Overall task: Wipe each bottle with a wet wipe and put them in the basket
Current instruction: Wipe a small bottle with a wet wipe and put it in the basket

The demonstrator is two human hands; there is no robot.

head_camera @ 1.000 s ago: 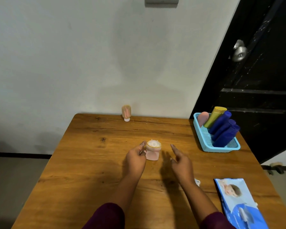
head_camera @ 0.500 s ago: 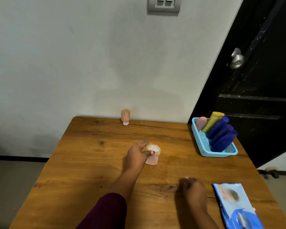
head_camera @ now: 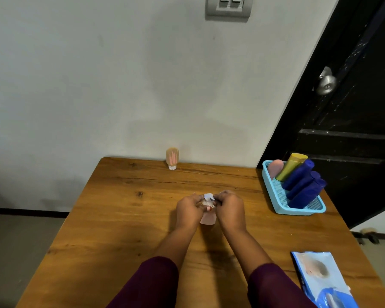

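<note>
Fingers (head_camera: 199,202) of the left hand (head_camera: 189,207) are clamping a small pale-pink plastic bottle (head_camera: 208,220); the right hand (head_camera: 229,208) is pinching a white wet wipe (head_camera: 208,196) against its top. Print on the blue wipes pack (head_camera: 320,278) is showing unreadable. Beneath, brown wooden table (head_camera: 120,218); well right, light-blue plastic basket (head_camera: 298,211).

The person wears plain dark maroon sleeves. The left sleeve (head_camera: 151,283) and right sleeve (head_camera: 276,287), at lower centre of the frame, end partway along the forearms. The left hand (head_camera: 189,208) and right hand (head_camera: 229,208) are bare.

Wooden table (head_camera: 125,218) against grey wall (head_camera: 98,85); black door (head_camera: 353,107) at right.
</note>
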